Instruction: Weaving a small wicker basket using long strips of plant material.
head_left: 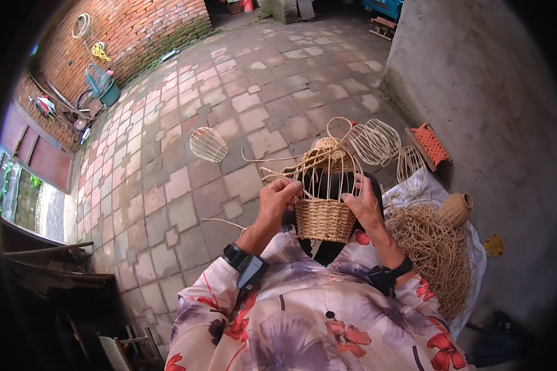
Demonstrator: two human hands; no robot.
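Observation:
A half-woven straw basket (323, 219) with bare upright ribs sits upright over my lap, its lower part woven. My left hand (278, 201) is closed in a pinch at the left side of the weaving, holding straw cord. My right hand (366, 207) grips the basket's right side, thumb on the weave's top edge. Loose cord and a ring lie over the ribs. Behind them is another straw piece (325, 145), partly hidden. To my right, a heap of cord (430, 266) and a woven vase-shaped piece (455, 210) lie on white sacking (473, 260).
Several wire frames (208, 143) rest on the paving (185, 204). An orange perforated object (428, 143) leans by the concrete wall (483, 99) at right. A brick wall (130, 37) with coiled hoses and a teal bucket (108, 93) is at back left. Dark wooden furniture (56, 284) is at lower left.

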